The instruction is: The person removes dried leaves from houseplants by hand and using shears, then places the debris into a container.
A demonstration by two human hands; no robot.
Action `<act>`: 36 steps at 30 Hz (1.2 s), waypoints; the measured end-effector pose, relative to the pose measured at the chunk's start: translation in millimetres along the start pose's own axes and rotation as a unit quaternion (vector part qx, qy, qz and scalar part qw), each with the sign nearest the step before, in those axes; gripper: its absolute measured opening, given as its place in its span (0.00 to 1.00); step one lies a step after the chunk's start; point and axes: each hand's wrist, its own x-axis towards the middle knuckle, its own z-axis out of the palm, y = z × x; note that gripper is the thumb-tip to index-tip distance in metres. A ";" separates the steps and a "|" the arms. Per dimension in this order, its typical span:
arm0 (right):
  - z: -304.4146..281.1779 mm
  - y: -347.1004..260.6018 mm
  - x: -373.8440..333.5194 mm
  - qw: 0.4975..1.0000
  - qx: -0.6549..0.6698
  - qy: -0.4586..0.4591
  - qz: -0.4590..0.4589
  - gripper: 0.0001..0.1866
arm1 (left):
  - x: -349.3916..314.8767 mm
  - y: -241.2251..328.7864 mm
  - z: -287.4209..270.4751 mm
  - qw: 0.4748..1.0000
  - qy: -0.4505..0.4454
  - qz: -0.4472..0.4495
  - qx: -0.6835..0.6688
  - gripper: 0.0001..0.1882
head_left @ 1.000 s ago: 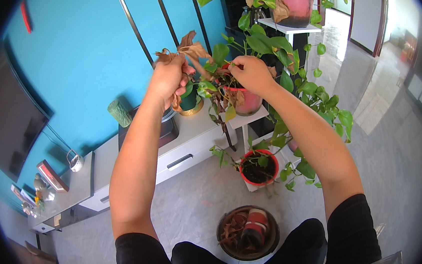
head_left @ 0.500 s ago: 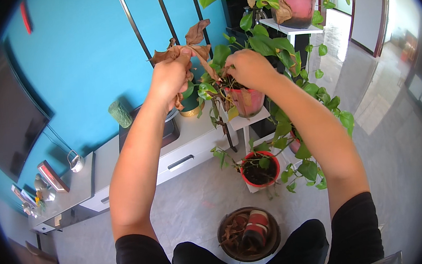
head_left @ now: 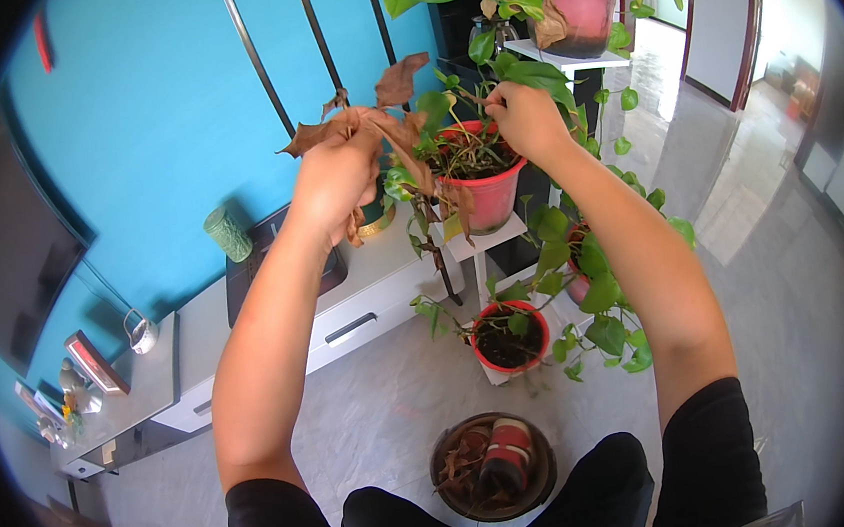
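Note:
My left hand (head_left: 339, 175) is closed around a bunch of dried brown leaves (head_left: 400, 82), which stick out above and to the right of the fist. On the white stand, a pink-red pot (head_left: 485, 201) with dark soil and thin stems stands just right of that bunch. Over the pot's far right side, my right hand (head_left: 534, 125) pinches with thumb and fingers among the green leaves (head_left: 538, 79). Something small and brownish shows at its fingertips, too small to name. Some withered leaves hang over the pot's left rim.
A brown bowl (head_left: 440, 455) near my knees holds dry leaves and a red-banded cylinder (head_left: 506, 447). A smaller red-rimmed pot (head_left: 546, 336) sits lower; another pink pot (head_left: 580, 9) is above. A white cabinet (head_left: 395, 301) runs along the blue wall, with a green candle-like cylinder (head_left: 228, 233).
My right hand has moved from over the pot's soil up and to its far right side, so the soil and stems now show. The left hand still grips the dried leaves.

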 end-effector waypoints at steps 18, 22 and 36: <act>11.3 16.0 -24.1 0.974 0.214 0.008 0.080 0.08 | 108.1 -80.3 83.8 0.905 0.057 0.066 0.416 0.16; 12.2 24.6 -27.8 0.983 0.171 0.062 0.035 0.07 | 115.3 -87.0 84.4 0.861 0.100 0.089 0.491 0.14; 9.8 38.5 -53.3 0.950 0.277 0.063 0.129 0.07 | 102.2 -79.5 87.0 0.931 0.131 0.073 0.332 0.11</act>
